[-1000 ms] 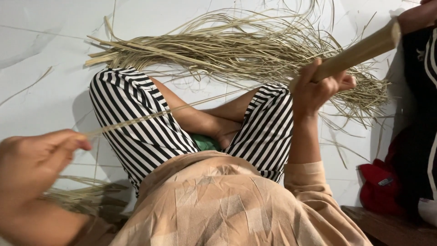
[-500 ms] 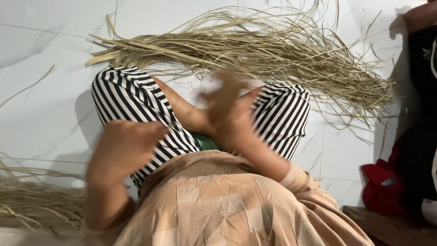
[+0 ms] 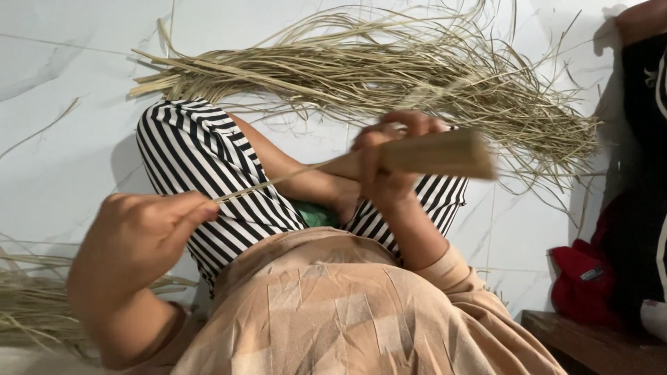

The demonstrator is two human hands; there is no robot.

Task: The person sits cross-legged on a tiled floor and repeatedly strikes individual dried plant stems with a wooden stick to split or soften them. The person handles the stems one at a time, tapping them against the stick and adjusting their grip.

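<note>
The worked item is a flat, pale tan strip (image 3: 434, 154) of plant material, broad and stiff, blurred at its right end. It lies roughly level across the middle of the view, above the lap. A thin sliver (image 3: 278, 184) of the same material runs from its left end down and leftward, taut and straight.

The right hand (image 3: 389, 163) is wrapped around the broad strip near its left end, fingers curled over the top edge and thumb below: a firm clenched grasp. The left hand (image 3: 142, 232) sits lower left, fingers folded into a loose fist, pinching the far end of the sliver between thumb and forefinger.

Below both hands are knees in black-and-white striped trousers (image 3: 187, 160) and a beige patterned garment (image 3: 333, 312); a green patch (image 3: 316, 215) shows between the legs.

On the white marbled floor (image 3: 55, 139) beyond the knees lies a large loose bundle of dried strands (image 3: 389, 76), stems aligned at left and fanning out tangled to the right. A second heap of strands (image 3: 31, 305) lies at the lower left. No true container is visible; a red bag (image 3: 583, 285) rests at the right beside a dark wooden ledge (image 3: 597, 344), its contents not shown.
</note>
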